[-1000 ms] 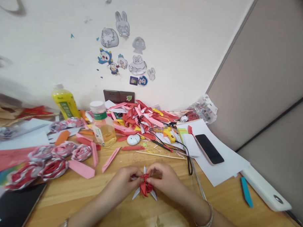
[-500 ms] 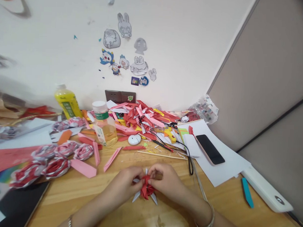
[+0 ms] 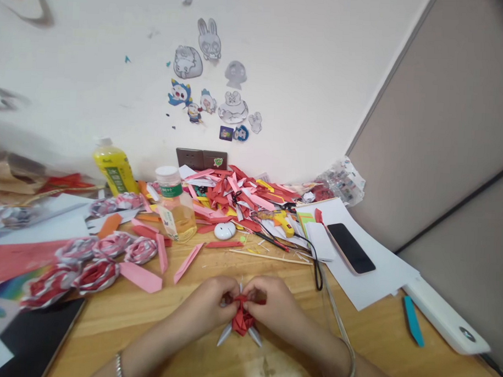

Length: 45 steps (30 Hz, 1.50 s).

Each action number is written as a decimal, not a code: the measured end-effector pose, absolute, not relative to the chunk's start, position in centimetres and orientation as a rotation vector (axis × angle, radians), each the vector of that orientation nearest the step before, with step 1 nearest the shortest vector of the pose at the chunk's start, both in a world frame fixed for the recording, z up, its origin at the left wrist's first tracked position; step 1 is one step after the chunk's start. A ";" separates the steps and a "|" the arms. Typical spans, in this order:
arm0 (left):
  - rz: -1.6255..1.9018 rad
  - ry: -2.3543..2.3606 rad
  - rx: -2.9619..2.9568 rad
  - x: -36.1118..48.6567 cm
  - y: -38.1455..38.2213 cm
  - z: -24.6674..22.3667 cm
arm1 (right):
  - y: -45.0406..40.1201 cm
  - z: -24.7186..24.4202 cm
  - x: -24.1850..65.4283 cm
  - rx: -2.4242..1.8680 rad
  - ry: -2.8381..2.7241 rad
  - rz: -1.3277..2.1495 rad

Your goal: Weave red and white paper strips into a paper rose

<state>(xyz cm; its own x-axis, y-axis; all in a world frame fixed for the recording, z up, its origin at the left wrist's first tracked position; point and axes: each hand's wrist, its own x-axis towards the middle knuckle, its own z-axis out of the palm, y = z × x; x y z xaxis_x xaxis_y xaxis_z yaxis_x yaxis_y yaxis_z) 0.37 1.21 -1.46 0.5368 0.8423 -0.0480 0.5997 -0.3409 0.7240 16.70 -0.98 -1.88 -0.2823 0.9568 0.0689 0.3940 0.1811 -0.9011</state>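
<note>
Across the wooden table [image 3: 180, 351], left side, I see red-and-white rosettes [image 3: 96, 276]. At front centre, my left hand [image 3: 217, 300] pinches the red folded-paper piece [image 3: 242, 323], white points [image 3: 225, 334] projecting below; my right hand [image 3: 270, 302] grips its upper right. Farther right, a phone [image 3: 351, 248] lies on white paper [image 3: 363, 294].

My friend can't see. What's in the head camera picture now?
A left hand and right hand pinch a red folded piece with white points at a wooden table. Farther back are heaped folded strips, a yellow bottle and, at right, a phone.
</note>
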 end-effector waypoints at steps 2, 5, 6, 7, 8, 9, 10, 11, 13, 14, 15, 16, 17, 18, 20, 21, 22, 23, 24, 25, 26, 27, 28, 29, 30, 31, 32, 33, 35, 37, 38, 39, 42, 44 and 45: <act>0.411 1.148 2.053 0.3 1.2 -1.4 | -1.0 -2.1 16.7 -1.268 -1.789 1.087; 0.398 1.050 1.933 -0.1 1.4 -1.0 | -0.9 -2.1 16.8 -1.273 -1.802 1.020; 0.405 0.997 1.855 -0.3 1.6 -0.8 | -0.9 -2.0 16.9 -1.269 -1.804 0.979; 0.412 0.941 1.751 -0.6 1.8 -0.6 | -0.8 -1.8 17.0 -1.259 -1.806 0.944; 0.419 0.886 1.645 -0.8 2.1 -0.4 | -0.8 -1.6 17.0 -1.239 -1.813 0.918; 0.451 0.870 1.533 -1.1 2.3 -0.4 | -0.8 -1.4 17.0 -1.215 -1.828 0.901; 0.505 0.869 1.434 -1.3 2.4 -0.3 | -0.8 -1.2 17.0 -1.191 -1.844 0.890; 0.541 0.850 1.359 -1.4 2.6 -0.4 | -0.9 -1.0 16.9 -1.171 -1.860 0.877; 0.573 0.832 1.289 -1.5 2.7 -0.7 | -1.0 -0.9 16.7 -1.153 -1.873 0.856; 0.572 0.830 1.287 -1.4 2.8 -0.9 | -1.1 -1.0 16.6 -1.151 -1.876 0.853; 0.574 0.840 1.294 -1.3 2.8 -1.2 | -1.2 -1.1 16.5 -1.153 -1.882 0.853; 0.588 0.858 1.301 -1.1 2.8 -1.4 | -1.3 -1.2 16.4 -1.158 -1.891 0.853; 0.610 0.878 1.302 -1.0 2.8 -1.5 | -1.3 -1.3 16.3 -1.166 -1.906 0.843; 0.632 0.896 1.300 -0.8 2.7 -1.7 | -1.4 -1.4 16.2 -1.168 -1.925 0.817; 0.664 0.906 1.296 -0.6 2.7 -1.7 | -1.4 -1.4 16.2 -1.130 -1.973 0.726; 0.675 0.905 1.297 -0.5 2.7 -1.7 | -1.4 -1.4 16.2 -1.082 -1.996 0.670; 0.681 0.904 1.298 -0.5 2.7 -1.7 | -1.3 -1.4 16.2 -1.022 -2.018 0.618; 0.688 0.906 1.297 -0.5 2.6 -1.7 | -1.3 -1.4 16.2 -0.959 -2.040 0.569; 0.696 0.914 1.296 -0.5 2.6 -1.7 | -1.3 -1.4 16.3 -0.900 -2.061 0.525; 0.703 0.926 1.293 -0.4 2.6 -1.8 | -1.3 -1.3 16.3 -0.855 -2.083 0.481; 0.705 0.937 1.290 -0.4 2.6 -1.8 | -1.3 -1.3 16.4 -0.819 -2.108 0.435; 0.706 0.947 1.289 -0.4 2.5 -1.9 | -1.3 -1.3 16.4 -0.786 -2.140 0.387; 0.707 0.955 1.289 -0.4 2.5 -1.9 | -1.3 -1.3 16.5 -0.754 -2.177 0.339; 0.707 0.961 1.291 -0.4 2.5 -2.0 | -1.4 -1.3 16.5 -0.719 -2.209 0.293; 0.706 0.965 1.295 -0.4 2.6 -2.0 | -1.4 -1.4 16.5 -0.689 -2.240 0.263; 0.707 0.970 1.298 -0.4 2.6 -2.1 | -1.4 -1.4 16.5 -0.677 -2.261 0.253; 0.710 0.976 1.303 -0.4 2.6 -2.1 | -1.3 -1.4 16.6 -0.692 -2.266 0.266; 0.716 0.982 1.308 -0.3 2.7 -2.1 | -1.3 -1.4 16.6 -0.735 -2.258 0.299; 0.731 0.994 1.318 -0.3 2.7 -2.2 | -1.2 -1.5 16.6 -0.860 -2.217 0.387; 0.745 1.009 1.324 -0.2 2.7 -2.1 | -1.0 -1.7 16.6 -0.935 -2.187 0.447; 0.750 1.017 1.326 -0.2 2.7 -2.1 | -1.0 -1.8 16.7 -0.931 -2.187 0.456; 0.754 1.025 1.327 -0.1 2.7 -2.1 | -0.9 -1.9 16.7 -0.909 -2.191 0.450; 0.763 1.042 1.329 -0.1 2.6 -2.0 | -0.8 -2.1 16.7 -0.810 -2.220 0.391; 0.769 1.047 1.330 -0.1 2.5 -2.0 | -0.9 -2.0 16.7 -0.755 -2.244 0.348; 0.771 1.048 1.330 -0.1 2.5 -2.0 | -0.9 -1.9 16.7 -0.728 -2.257 0.330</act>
